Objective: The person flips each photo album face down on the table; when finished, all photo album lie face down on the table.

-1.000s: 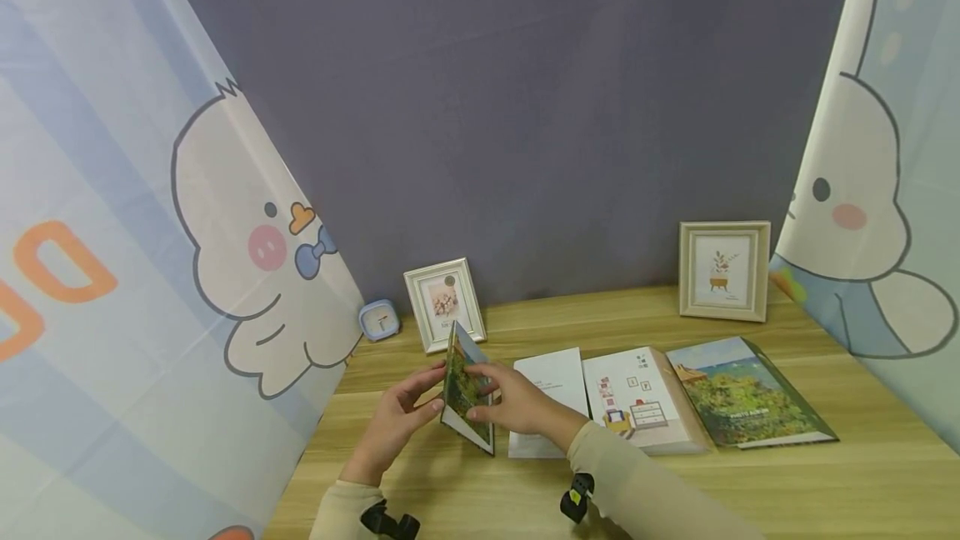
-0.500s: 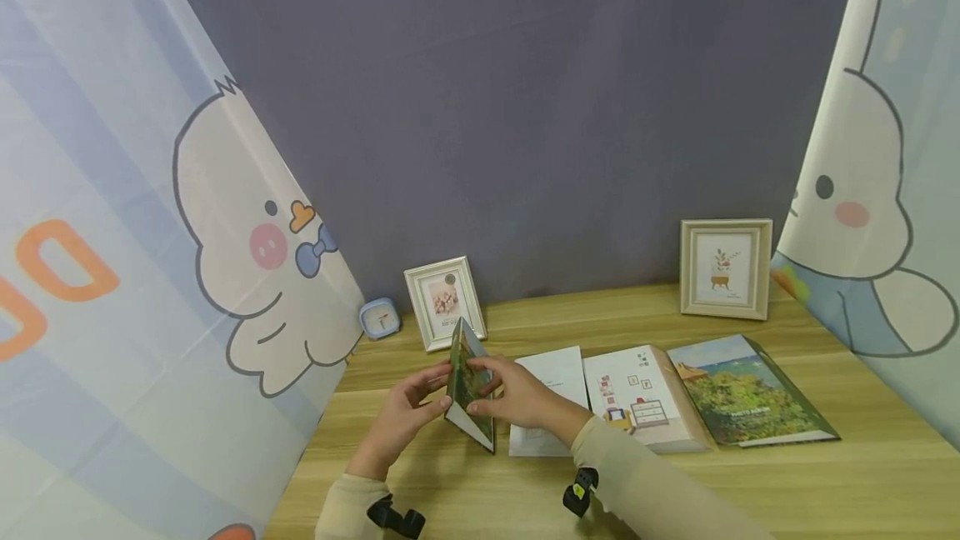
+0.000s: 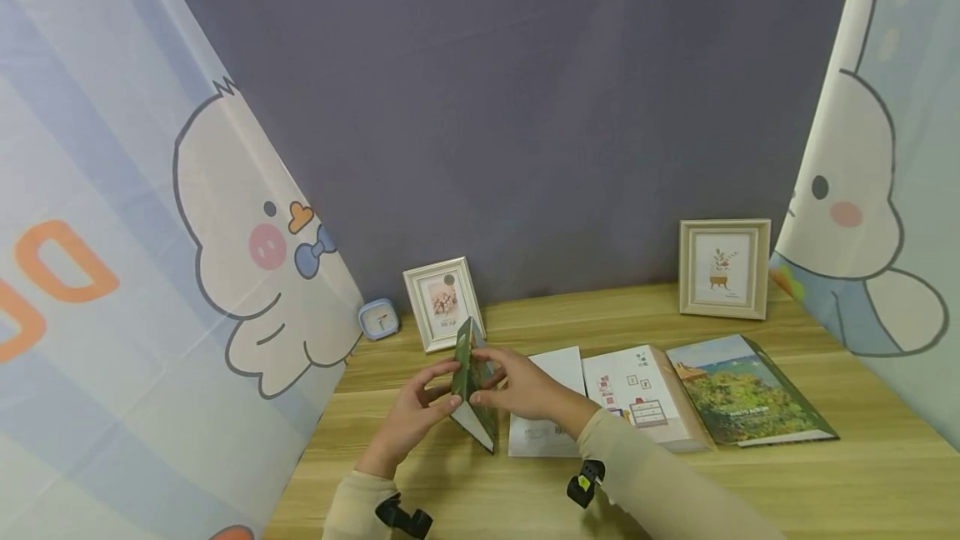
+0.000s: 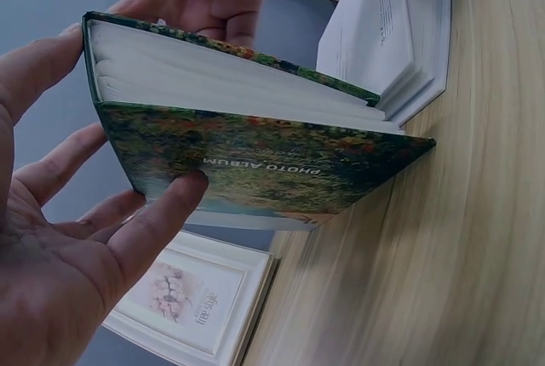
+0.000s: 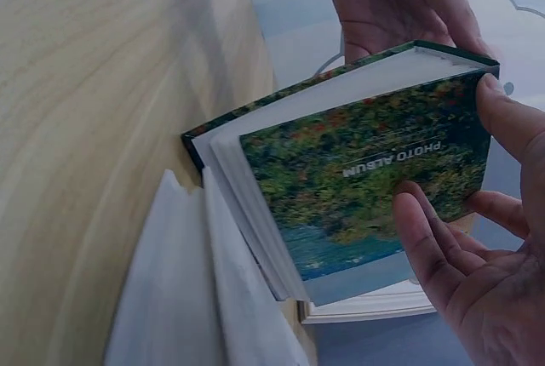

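A small green photo album (image 3: 476,425) with a painted landscape cover stands on edge on the table, its white pages showing. My left hand (image 3: 408,419) holds it by the spine, with one fingertip on the cover in the left wrist view. On the other side my right hand (image 3: 525,390) grips it too, fingers against the opposite cover (image 5: 366,157) and near the spine. Just right of it lies a white leaf (image 3: 551,386), partly under my right forearm. Beside that is a white book (image 3: 637,394) with a furniture drawing on it.
A larger landscape photo album (image 3: 750,394) lies at the right. Behind stand a small picture frame (image 3: 445,302), a blue clock (image 3: 379,319) and a second frame (image 3: 724,269) at the back right. A grey curtain (image 3: 510,123) backs the wooden table.
The album has turned so its spine faces me more, and it has shifted slightly right. Both hands have moved a little to the right with it.
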Available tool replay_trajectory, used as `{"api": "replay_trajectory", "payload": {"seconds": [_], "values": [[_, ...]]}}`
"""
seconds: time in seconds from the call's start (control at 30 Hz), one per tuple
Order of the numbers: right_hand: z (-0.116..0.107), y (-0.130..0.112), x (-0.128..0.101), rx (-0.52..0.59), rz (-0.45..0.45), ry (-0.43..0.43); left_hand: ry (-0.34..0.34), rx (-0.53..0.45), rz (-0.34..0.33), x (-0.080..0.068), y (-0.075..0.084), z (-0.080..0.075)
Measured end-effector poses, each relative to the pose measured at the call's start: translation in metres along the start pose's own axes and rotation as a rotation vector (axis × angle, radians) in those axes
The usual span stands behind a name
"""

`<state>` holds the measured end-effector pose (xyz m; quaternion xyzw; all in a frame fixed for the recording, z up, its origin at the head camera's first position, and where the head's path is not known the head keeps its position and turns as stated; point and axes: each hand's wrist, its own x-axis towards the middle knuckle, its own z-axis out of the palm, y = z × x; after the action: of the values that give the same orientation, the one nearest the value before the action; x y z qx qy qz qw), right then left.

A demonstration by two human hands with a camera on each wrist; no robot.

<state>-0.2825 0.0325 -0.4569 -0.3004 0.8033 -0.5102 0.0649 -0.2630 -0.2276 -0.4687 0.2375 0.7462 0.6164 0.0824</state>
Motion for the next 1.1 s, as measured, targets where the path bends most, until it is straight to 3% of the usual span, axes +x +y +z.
{"api": "replay_trajectory", "payload": {"seconds": [0.37, 0.73, 1.1], "values": [[-0.012, -0.010, -0.002, -0.071, 0.034, 0.004, 0.000, 0.009, 0.015, 0.004, -0.005, 0.006], [-0.010, -0.009, -0.002, -0.006, 0.044, 0.029, 0.058, -0.069, 0.013, 0.004, -0.014, 0.012], [-0.005, -0.003, -0.001, 0.121, 0.021, 0.016, 0.114, 0.050, 0.047, 0.004, -0.009, 0.016]]}}
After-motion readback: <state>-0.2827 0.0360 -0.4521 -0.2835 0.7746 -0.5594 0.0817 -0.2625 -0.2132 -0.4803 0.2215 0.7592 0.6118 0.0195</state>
